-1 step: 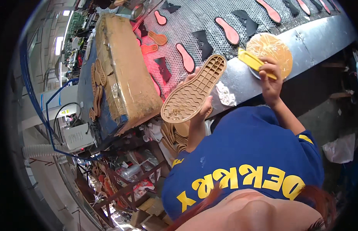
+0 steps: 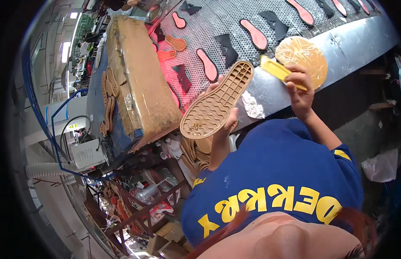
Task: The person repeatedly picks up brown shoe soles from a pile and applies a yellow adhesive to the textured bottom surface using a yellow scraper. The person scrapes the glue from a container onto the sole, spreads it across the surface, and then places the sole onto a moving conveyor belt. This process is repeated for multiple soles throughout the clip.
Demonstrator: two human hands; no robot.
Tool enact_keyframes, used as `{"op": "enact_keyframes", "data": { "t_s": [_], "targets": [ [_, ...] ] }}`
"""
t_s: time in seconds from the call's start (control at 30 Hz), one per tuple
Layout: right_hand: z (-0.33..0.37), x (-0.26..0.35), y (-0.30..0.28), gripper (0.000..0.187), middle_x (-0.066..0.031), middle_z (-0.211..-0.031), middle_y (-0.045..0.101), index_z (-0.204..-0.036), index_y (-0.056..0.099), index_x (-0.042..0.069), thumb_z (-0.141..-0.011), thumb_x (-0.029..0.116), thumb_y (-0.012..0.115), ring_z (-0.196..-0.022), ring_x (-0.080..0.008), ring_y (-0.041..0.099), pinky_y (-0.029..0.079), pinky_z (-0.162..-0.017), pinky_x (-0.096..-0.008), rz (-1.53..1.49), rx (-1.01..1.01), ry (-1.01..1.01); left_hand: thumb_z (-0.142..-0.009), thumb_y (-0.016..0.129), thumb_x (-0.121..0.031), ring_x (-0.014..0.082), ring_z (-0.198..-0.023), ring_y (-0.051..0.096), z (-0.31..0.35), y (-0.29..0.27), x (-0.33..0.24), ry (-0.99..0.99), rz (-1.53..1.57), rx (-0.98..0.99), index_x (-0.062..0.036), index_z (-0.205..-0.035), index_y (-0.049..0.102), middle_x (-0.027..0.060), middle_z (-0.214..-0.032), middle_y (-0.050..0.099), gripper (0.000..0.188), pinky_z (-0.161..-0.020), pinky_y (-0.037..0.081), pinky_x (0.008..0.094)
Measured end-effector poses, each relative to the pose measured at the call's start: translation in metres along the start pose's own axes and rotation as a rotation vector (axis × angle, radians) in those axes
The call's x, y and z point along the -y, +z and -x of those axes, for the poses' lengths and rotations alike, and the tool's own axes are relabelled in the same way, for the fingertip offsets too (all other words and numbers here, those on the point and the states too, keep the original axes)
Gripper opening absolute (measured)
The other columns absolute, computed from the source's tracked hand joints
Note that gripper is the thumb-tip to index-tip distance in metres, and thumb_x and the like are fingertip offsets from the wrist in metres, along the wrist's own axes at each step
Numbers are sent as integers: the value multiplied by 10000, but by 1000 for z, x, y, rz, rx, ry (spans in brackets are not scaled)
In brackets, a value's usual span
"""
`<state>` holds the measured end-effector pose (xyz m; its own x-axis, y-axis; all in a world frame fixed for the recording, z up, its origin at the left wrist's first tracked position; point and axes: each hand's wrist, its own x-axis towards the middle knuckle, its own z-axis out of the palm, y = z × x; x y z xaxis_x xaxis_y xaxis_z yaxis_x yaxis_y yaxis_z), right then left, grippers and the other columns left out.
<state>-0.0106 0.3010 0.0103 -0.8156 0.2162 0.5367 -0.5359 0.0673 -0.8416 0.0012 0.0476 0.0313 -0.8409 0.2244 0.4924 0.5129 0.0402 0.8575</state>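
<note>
A tan shoe sole (image 2: 217,100) is held up at a slant by my left hand (image 2: 228,121), its grid-and-wave patterned face turned up. The thumb rests along the sole's near edge, while the other fingers show only partly behind it. My right hand (image 2: 300,86) pinches a flat yellow tool (image 2: 276,69) with a paler tip. That tip is apart from the sole, over the metal table edge. Beside the right hand lies a round tan disc (image 2: 302,56) with glossy, stringy film on top. Crumpled white paper (image 2: 252,105) sits between the sole and my body.
A mesh conveyor (image 2: 187,47) carries pink insoles (image 2: 254,34) and black cut pieces (image 2: 226,49) in rows. At left stands a worn, taped cardboard box (image 2: 140,82), with more tan soles (image 2: 109,108) beside it. Below it are a brown metal frame (image 2: 140,211) and cluttered bags.
My right hand and the yellow tool have shifted slightly left, toward the sole. My left hand and the sole stay nearly in place.
</note>
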Motion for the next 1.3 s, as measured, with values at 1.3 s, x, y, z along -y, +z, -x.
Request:
{"op": "enact_keyframes", "data": {
  "t_s": [1.3],
  "targets": [
    [13, 44, 67, 280, -128, -981, 588, -963, 662, 54, -766, 209, 787, -756, -237, 655, 553, -617, -315, 77, 231, -287, -953, 491, -364, 212, -1308, 401, -2, 20, -7, -441, 286, -297, -81, -1350, 414, 104, -1462, 398, 493, -1103, 317, 392]
  ]
}}
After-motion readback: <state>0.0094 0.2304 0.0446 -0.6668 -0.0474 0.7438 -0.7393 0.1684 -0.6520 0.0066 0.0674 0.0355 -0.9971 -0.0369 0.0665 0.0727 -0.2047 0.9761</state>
